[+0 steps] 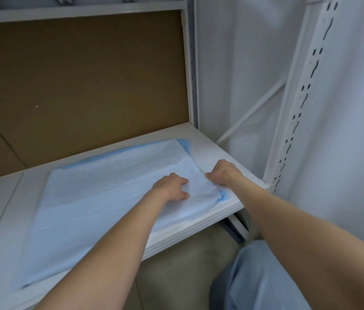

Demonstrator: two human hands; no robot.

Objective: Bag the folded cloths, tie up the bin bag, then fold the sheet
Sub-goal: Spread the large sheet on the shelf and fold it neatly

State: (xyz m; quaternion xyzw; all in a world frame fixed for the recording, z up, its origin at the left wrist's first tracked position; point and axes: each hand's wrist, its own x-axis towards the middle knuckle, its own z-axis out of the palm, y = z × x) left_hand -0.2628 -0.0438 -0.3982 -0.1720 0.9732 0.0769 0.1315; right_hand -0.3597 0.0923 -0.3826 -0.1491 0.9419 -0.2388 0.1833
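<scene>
The left forearm (120, 238) covers part of the sheet's (100, 193) near edge, the right hand's (223, 172) fingers (212, 175) end out of sight at its crumpled corner, and the shelf (210, 148) runs off the left edge while a trouser leg (265, 276) leaves the bottom.

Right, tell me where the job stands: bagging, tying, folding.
Bagging and tying cannot be confirmed: no cloths or bin bag are in view. Folding is in hand: the left hand and right hand both grip the light blue sheet near its right edge on the white shelf, layers already doubled over. Left: the remaining folds.
</scene>
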